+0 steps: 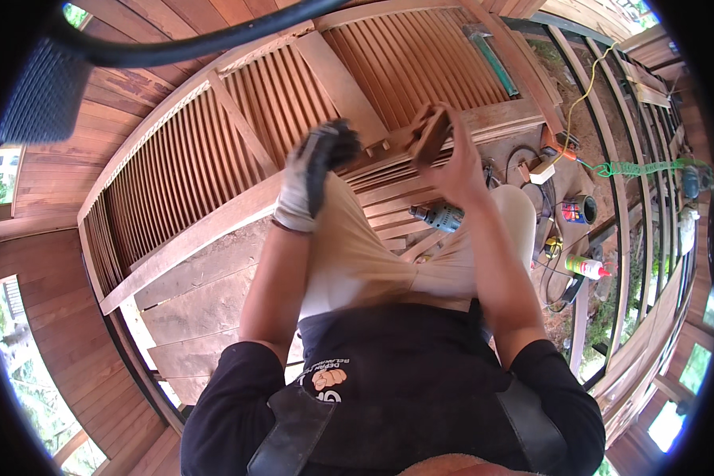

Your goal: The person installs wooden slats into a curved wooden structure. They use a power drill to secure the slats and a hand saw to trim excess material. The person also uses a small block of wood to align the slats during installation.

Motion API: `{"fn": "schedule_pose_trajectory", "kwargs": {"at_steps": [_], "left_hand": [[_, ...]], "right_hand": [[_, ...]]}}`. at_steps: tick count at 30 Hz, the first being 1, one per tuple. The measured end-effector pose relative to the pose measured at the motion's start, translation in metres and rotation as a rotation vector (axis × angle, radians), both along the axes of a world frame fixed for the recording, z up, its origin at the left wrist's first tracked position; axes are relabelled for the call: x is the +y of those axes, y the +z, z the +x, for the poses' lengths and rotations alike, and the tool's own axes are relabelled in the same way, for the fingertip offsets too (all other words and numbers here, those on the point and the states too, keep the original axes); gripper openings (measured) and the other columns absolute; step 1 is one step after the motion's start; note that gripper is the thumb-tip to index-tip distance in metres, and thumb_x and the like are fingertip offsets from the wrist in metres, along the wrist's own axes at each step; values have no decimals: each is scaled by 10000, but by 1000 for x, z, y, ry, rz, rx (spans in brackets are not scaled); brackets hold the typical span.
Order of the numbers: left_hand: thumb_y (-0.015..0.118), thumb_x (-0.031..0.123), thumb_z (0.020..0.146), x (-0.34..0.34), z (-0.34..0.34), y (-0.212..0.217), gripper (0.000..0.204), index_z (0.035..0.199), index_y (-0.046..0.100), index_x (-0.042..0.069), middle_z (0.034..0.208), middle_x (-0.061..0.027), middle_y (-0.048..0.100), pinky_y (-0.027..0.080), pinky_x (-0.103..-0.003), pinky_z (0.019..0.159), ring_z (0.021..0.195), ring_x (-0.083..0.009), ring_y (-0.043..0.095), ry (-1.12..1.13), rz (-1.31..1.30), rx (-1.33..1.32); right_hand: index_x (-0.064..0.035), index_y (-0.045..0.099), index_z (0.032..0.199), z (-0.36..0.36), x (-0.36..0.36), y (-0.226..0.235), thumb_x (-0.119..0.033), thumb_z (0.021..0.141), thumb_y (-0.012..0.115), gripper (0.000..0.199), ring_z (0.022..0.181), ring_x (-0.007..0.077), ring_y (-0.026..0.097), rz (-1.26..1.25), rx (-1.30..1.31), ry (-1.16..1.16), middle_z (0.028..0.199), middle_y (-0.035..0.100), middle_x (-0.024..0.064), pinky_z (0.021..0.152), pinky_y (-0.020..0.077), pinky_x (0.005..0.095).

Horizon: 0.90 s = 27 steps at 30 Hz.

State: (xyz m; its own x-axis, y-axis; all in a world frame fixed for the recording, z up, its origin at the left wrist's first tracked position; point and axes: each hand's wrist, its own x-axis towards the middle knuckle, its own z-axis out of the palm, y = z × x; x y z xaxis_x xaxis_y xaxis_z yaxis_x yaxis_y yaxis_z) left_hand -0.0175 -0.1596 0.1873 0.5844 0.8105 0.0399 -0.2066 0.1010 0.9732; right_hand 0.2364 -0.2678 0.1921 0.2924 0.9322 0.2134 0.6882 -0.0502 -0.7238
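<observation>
My right hand (457,165) is bare and holds a small reddish-brown wooden block (431,131) up in front of me. My left hand (313,170) wears a white and black work glove and is curled, blurred by motion, a little left of the block and apart from it. I cannot tell whether it holds anything. Both hands hover above a large slatted wooden door panel (238,143) lying flat on the floor. My knees in beige trousers are below the hands.
A teal power drill (439,216) lies by my right knee. To the right are a yellow glue bottle (585,266), a small can (579,209), an orange tool (562,145), a yellow cord and a green coiled cable (639,167). Wooden railing runs along the right.
</observation>
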Motion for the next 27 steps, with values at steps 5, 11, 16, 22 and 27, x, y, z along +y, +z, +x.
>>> {"fn": "schedule_pose_trajectory", "kwargs": {"at_steps": [5, 11, 16, 22, 27], "left_hand": [[643, 166, 998, 55, -81, -80, 287, 1263, 675, 60, 1081, -126, 757, 596, -340, 874, 953, -260, 738, 475, 44, 387], [698, 290, 874, 43, -133, -160, 376, 1209, 697, 119, 1246, -142, 696, 491, -479, 1058, 1191, -358, 619, 517, 630, 1194], [729, 310, 819, 32, -124, -167, 373, 1146, 717, 133, 1140, -145, 706, 454, -466, 1061, 1135, -336, 624, 506, 722, 1233], [719, 369, 828, 32, -120, -157, 375, 1118, 717, 131, 1124, -129, 713, 423, -466, 1102, 1141, -299, 629, 500, 706, 1316], [703, 411, 835, 30, -117, -164, 374, 1082, 725, 132, 1115, -101, 721, 393, -453, 1125, 1138, -287, 632, 544, 764, 1358]], "right_hand": [[-19, 322, 1545, 32, 32, -73, -202, 721, 877, 1010, 1411, 462, 404, -400, -202, -161, 1533, 428, 233, 1179, 373, 501], [-28, 375, 1530, 37, 49, -119, -274, 749, 876, 960, 1424, 431, 401, -254, -482, -220, 1493, 483, 229, 1160, 397, 488], [24, 429, 1492, -9, 69, -111, -376, 804, 826, 890, 1367, 439, 469, -233, -440, -45, 1480, 502, 227, 1146, 406, 503], [75, 447, 1462, -75, 110, -96, -396, 821, 803, 871, 1335, 361, 532, -441, -410, -52, 1388, 563, 277, 1111, 456, 475], [60, 624, 1248, -35, 127, -117, -372, 845, 809, 619, 941, 286, 701, -348, 31, 30, 1021, 709, 184, 809, 565, 409]]}}
